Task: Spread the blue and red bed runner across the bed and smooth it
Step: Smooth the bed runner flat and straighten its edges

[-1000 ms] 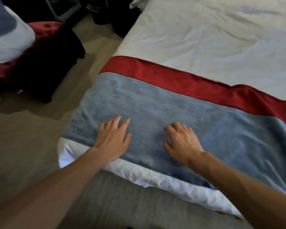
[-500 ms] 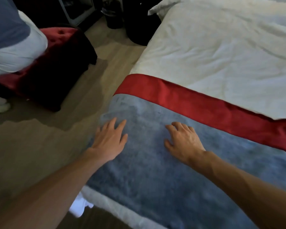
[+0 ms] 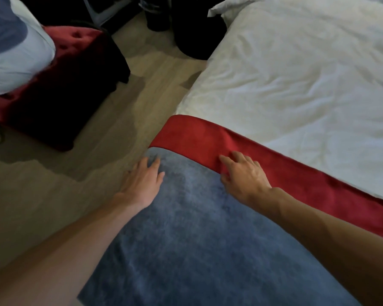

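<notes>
Bedroom, made bed (image 3: 296,74) with white duvet, red tufted ottoman (image 3: 75,40), wood-look floor (image 3: 119,129)

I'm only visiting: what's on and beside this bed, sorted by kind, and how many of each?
Hands: 2, the left hand and the right hand, both on the runner.
Bed runner: 1, blue with a red band.
White duvet: 1.
Red tufted bench: 1, on the floor beside the bed.
Total: 5.
</notes>
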`<state>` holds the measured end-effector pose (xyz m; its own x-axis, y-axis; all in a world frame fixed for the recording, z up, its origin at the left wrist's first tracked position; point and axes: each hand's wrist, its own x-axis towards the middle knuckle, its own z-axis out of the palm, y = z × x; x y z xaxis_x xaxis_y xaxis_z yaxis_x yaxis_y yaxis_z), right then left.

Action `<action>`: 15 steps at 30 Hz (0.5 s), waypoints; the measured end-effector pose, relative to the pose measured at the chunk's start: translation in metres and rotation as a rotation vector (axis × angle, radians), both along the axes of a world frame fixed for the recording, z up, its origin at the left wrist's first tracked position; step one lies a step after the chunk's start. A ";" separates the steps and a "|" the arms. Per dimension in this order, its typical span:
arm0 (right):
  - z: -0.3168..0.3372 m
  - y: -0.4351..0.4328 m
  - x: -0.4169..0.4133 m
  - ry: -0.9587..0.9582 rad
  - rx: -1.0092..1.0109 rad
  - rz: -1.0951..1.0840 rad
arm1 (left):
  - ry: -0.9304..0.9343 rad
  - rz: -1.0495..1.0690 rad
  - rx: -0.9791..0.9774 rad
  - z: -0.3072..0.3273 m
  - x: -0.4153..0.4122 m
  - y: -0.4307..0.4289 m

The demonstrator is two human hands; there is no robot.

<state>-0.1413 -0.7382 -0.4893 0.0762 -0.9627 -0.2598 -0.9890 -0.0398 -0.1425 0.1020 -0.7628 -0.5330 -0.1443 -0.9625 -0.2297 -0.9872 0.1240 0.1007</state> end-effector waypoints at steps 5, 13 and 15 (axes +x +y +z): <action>-0.004 -0.034 0.006 -0.019 0.001 -0.055 | 0.039 -0.024 -0.028 -0.010 -0.002 -0.029; -0.013 -0.078 0.006 0.031 -0.084 -0.117 | 0.188 -0.064 -0.019 -0.009 -0.006 -0.065; -0.017 -0.086 0.007 0.050 -0.103 -0.139 | 0.190 -0.064 -0.036 -0.011 -0.007 -0.073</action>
